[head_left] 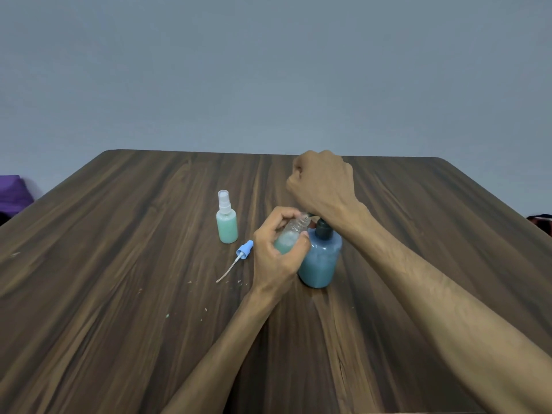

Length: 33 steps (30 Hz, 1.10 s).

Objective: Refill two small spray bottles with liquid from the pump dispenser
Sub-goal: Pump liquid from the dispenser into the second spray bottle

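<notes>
My left hand (276, 252) grips a small clear spray bottle (291, 237) with no cap, tilted so its open neck points at the pump dispenser's spout. Some pale green liquid sits in its lower part. My right hand (322, 183) is over the head of the blue pump dispenser (321, 261) and hides the pump head; its fingers are curled. A second small spray bottle (227, 218), filled with green liquid and capped with a white sprayer, stands upright to the left. A blue sprayer cap (242, 253) with its dip tube lies on the table beside it.
The dark wooden table (119, 294) carries a few small spilled specks near the front of the dispenser. A purple object (13, 192) sits off the left edge and a dark item (540, 219) off the right edge.
</notes>
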Tool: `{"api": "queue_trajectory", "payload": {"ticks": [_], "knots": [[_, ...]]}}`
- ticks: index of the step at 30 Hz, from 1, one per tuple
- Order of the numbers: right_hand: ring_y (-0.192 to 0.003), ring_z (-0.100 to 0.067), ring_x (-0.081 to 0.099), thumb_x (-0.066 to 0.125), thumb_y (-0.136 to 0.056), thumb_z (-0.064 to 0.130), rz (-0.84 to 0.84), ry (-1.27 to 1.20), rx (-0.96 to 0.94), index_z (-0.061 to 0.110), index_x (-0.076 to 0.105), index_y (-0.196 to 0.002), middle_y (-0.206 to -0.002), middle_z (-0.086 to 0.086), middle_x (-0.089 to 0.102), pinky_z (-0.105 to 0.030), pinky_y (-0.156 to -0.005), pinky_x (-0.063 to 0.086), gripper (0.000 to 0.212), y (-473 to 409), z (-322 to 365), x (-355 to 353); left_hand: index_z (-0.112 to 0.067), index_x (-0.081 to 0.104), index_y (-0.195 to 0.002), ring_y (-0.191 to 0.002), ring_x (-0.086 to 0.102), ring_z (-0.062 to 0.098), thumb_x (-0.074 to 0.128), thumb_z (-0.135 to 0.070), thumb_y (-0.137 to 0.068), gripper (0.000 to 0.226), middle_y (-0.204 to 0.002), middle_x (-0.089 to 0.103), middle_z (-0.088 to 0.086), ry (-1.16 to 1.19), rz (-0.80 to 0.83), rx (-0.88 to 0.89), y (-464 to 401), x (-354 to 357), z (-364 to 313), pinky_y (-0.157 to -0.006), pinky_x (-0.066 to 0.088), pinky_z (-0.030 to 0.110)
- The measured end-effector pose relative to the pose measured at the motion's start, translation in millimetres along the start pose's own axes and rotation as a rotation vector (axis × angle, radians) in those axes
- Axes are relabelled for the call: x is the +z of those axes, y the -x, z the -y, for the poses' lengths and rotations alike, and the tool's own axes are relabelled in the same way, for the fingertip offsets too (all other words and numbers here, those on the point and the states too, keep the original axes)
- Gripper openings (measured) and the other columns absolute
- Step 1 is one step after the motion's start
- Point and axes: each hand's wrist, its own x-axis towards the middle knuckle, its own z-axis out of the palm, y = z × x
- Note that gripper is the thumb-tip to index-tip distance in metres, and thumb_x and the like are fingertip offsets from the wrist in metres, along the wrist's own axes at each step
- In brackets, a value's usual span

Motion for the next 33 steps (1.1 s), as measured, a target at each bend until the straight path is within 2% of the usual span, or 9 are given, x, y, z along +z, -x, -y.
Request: {"api": "queue_trajectory", "payload": {"ticks": [3,7,12,16,20,26,30,33], "knots": [[-0.053,-0.021,0.023,0.05,-0.076,0.009,0.028,0.018,-0.004,0.015,0.034,-0.057,-0.052,0.0,0.03,-0.031,-0.05,0.02,0.025,4,1,2,0.0,0.065,-0.096,-0.086,0.067,0.011,0.062,-0.012,-0.081,0.019,-0.089,0.068,0.003,0.007,-0.005,-0.005,2,-2,2,-0.08,0.053,0.022],[-0.056,-0.021,0.018,0.049,-0.074,0.009,-0.057,-0.016,-0.019,0.015,0.034,-0.06,-0.055,-0.001,0.024,-0.031,-0.05,0.019,0.022,-7,3,-5,0.002,0.065,-0.096,-0.084,0.066,0.012,0.061,0.005,-0.079,0.017,-0.088,0.068,0.004,-0.012,-0.012,-0.007,0,-1,1,-0.079,0.052,0.023],[-0.055,-0.023,0.023,0.049,-0.073,0.009,0.013,0.003,0.004,0.014,0.036,-0.057,-0.052,-0.002,0.03,-0.031,-0.051,0.022,0.021,4,1,3,-0.001,0.065,-0.097,-0.086,0.066,0.013,0.062,-0.011,-0.081,0.019,-0.09,0.068,0.004,0.001,-0.004,-0.008,1,-2,1,-0.08,0.053,0.023],[-0.056,-0.022,0.02,0.049,-0.073,0.01,-0.058,-0.04,-0.014,0.014,0.037,-0.059,-0.054,-0.002,0.028,-0.031,-0.05,0.019,0.019,-6,2,-3,0.0,0.065,-0.096,-0.084,0.066,0.01,0.061,0.007,-0.079,0.018,-0.087,0.068,0.003,-0.025,-0.007,0.004,0,-2,-1,-0.079,0.052,0.021],[-0.053,-0.022,0.024,0.05,-0.074,0.01,0.014,-0.008,-0.002,0.014,0.034,-0.056,-0.052,-0.001,0.03,-0.031,-0.051,0.021,0.024,2,-1,2,0.001,0.065,-0.098,-0.085,0.067,0.017,0.062,0.002,-0.081,0.018,-0.089,0.068,0.006,-0.013,-0.004,-0.012,1,-1,1,-0.08,0.054,0.024],[-0.058,-0.022,0.019,0.049,-0.073,0.009,-0.076,-0.035,-0.015,0.016,0.033,-0.058,-0.055,0.0,0.023,-0.031,-0.051,0.019,0.023,-9,3,-5,0.001,0.065,-0.097,-0.085,0.066,0.009,0.061,0.007,-0.079,0.019,-0.088,0.069,0.003,-0.023,-0.002,0.001,0,-1,-1,-0.079,0.052,0.02],[-0.053,-0.021,0.024,0.05,-0.074,0.009,0.007,0.005,-0.009,0.014,0.033,-0.055,-0.051,0.0,0.03,-0.031,-0.051,0.021,0.026,2,1,3,0.0,0.064,-0.097,-0.086,0.066,0.007,0.063,-0.004,-0.081,0.017,-0.089,0.068,0.003,-0.02,-0.005,-0.007,1,-1,1,-0.08,0.052,0.02],[-0.054,-0.02,0.02,0.05,-0.074,0.009,0.007,0.0,-0.008,0.015,0.032,-0.057,-0.053,0.0,0.026,-0.031,-0.051,0.018,0.026,2,4,-1,0.001,0.065,-0.097,-0.086,0.067,0.007,0.062,0.005,-0.08,0.017,-0.089,0.069,0.003,-0.038,-0.01,-0.011,1,-2,0,-0.08,0.052,0.019]]}}
